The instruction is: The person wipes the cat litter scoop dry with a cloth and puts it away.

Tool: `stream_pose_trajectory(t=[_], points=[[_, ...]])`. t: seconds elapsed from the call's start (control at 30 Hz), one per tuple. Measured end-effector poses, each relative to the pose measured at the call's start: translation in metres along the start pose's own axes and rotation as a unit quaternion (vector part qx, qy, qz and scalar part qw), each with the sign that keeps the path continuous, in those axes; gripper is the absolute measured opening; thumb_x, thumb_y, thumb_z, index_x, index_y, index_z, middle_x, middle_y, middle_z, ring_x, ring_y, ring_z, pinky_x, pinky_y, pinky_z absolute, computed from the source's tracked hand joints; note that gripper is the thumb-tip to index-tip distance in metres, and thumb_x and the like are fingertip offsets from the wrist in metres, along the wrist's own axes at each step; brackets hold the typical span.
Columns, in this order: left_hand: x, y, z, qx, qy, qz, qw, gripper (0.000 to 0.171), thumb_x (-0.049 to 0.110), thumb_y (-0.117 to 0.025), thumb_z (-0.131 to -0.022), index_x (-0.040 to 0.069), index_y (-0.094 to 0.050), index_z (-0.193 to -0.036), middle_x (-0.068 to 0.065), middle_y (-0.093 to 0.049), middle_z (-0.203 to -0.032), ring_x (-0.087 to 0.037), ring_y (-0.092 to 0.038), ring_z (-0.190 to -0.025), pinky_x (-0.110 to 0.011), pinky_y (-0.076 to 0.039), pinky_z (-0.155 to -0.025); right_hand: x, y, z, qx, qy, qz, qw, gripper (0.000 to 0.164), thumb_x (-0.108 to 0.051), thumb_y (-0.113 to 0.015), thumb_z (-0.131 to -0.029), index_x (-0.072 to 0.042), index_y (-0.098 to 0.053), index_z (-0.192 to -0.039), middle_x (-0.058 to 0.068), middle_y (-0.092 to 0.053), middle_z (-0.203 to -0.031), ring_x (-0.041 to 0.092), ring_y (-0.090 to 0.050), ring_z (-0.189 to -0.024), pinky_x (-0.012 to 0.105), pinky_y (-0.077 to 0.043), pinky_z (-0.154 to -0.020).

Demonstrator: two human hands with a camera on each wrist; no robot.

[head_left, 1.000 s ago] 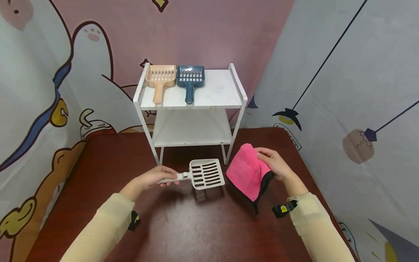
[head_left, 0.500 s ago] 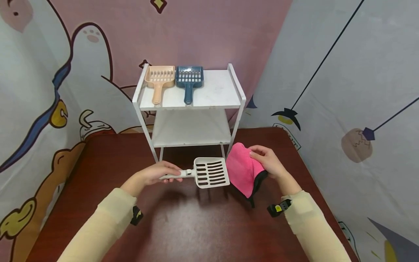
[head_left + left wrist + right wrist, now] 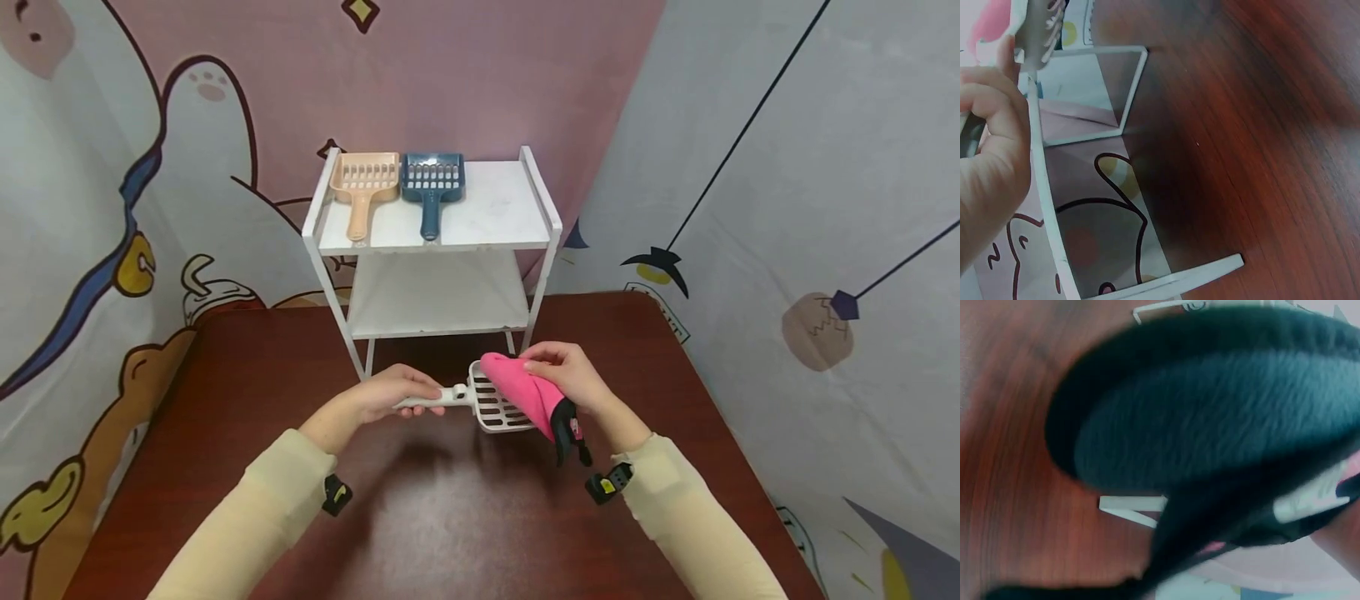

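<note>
My left hand grips the handle of a white slotted litter scoop, held above the table with its head pointing right. In the left wrist view the same hand curls round the handle at the left edge. My right hand pinches a folded pink cloth with black edging. The cloth lies across the right part of the scoop's head and covers some of its slots. Close up in the right wrist view, the cloth's dark grey side and black border fill most of the picture, blurred.
Beyond my hands, a white two-tier shelf stands on the dark red-brown table. On its top lie a peach litter scoop and a blue one side by side. Printed curtains hang behind and at the sides.
The left hand has moved the white scoop to the right. The right hand has brought the pink cloth leftward, from beside the scoop to over its head, and the cloth has folded narrower.
</note>
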State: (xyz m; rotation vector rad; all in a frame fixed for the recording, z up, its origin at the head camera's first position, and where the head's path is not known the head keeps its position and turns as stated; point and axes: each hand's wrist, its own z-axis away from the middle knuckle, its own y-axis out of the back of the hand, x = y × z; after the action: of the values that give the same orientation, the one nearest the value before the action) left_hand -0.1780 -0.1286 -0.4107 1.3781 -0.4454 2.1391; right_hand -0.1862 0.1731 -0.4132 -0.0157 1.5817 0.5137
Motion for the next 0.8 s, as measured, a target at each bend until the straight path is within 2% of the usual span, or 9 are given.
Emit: stream_pose_trajectory(t=[0.2,0.27,0.47,0.63,0.8], points=[[0.002,-0.003,-0.002,0.018,-0.003,0.010,0.9998,0.033,0.009,-0.052,-0.092,-0.013,-0.056,-0.116,0.000,-0.070,-0.073,0.002,-0.045,-0.052,-0.011,-0.036,-0.047,-0.002,-0.014,-0.002,-0.083,0.044,0.065,0.993,0.017,-0.011,-0.066,-0.086,-0.001,-0.070,-0.099,0.013,-0.068,-0.097,0.012,-0.059,-0.080,0.023,-0.050,-0.071],[0.002,-0.001,-0.002,0.017,-0.002,0.013,0.9998,0.034,0.009,-0.050,-0.092,-0.014,-0.055,-0.117,0.000,-0.070,-0.074,0.002,-0.045,-0.052,-0.010,-0.036,-0.047,-0.003,-0.017,-0.003,-0.098,0.057,0.081,0.990,0.016,-0.010,-0.067,-0.085,-0.001,-0.071,-0.098,0.014,-0.069,-0.097,0.011,-0.059,-0.082,0.021,-0.050,-0.073],[0.002,0.000,-0.003,0.011,0.001,0.027,0.9996,0.034,0.009,-0.049,-0.093,-0.015,-0.055,-0.116,0.000,-0.069,-0.073,0.002,-0.044,-0.050,-0.010,-0.035,-0.046,-0.004,-0.019,-0.003,-0.115,0.051,0.106,0.986,0.019,-0.013,-0.067,-0.086,-0.004,-0.071,-0.102,0.012,-0.069,-0.102,0.011,-0.059,-0.087,0.021,-0.049,-0.074],[0.002,0.000,-0.003,0.012,0.005,0.036,0.9993,0.032,0.009,-0.050,-0.092,-0.014,-0.056,-0.113,0.001,-0.069,-0.071,0.001,-0.044,-0.050,-0.010,-0.035,-0.046,-0.006,-0.021,-0.003,-0.131,0.043,0.140,0.981,0.023,-0.017,-0.070,-0.084,-0.007,-0.072,-0.105,0.009,-0.069,-0.104,0.012,-0.057,-0.089,0.020,-0.047,-0.069],[0.001,0.002,-0.004,0.008,0.008,0.041,0.9991,0.032,0.010,-0.050,-0.092,-0.013,-0.056,-0.113,0.000,-0.069,-0.073,0.001,-0.045,-0.051,-0.011,-0.035,-0.047,-0.003,-0.025,-0.004,-0.150,0.098,0.183,0.967,0.021,-0.018,-0.071,-0.083,-0.007,-0.072,-0.101,0.007,-0.071,-0.100,0.013,-0.061,-0.090,0.020,-0.049,-0.075]])
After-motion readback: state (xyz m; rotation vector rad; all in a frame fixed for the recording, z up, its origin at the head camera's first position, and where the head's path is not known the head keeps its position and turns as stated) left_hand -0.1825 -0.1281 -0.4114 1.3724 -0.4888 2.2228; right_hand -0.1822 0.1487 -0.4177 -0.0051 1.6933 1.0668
